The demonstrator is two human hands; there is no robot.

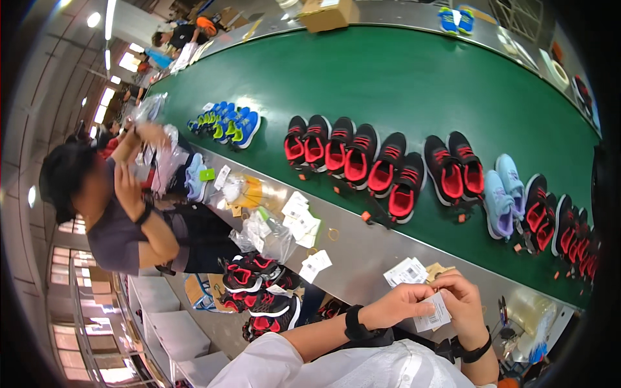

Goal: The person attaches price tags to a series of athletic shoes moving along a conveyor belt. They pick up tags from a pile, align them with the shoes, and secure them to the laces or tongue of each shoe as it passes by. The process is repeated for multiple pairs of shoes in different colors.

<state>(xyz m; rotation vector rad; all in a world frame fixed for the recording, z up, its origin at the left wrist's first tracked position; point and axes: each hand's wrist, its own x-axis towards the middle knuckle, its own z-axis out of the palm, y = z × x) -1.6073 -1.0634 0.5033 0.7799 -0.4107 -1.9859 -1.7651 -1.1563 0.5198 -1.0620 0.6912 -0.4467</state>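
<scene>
Head view: at 4–5 o'clock, left hand (396,310) has fingers pinched on white tag (437,317); right hand (464,304) fingers curled at its edge, exact hold cannot be told. Toward 11 o'clock from these: tag stack (406,273) on metal tabletop (363,242); black-red shoes (361,155) on green belt (420,77); cardboard box (328,15) farthest.

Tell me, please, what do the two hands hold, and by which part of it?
The left hand and the right hand hold a white tag, pinched near its upper edge.
</scene>
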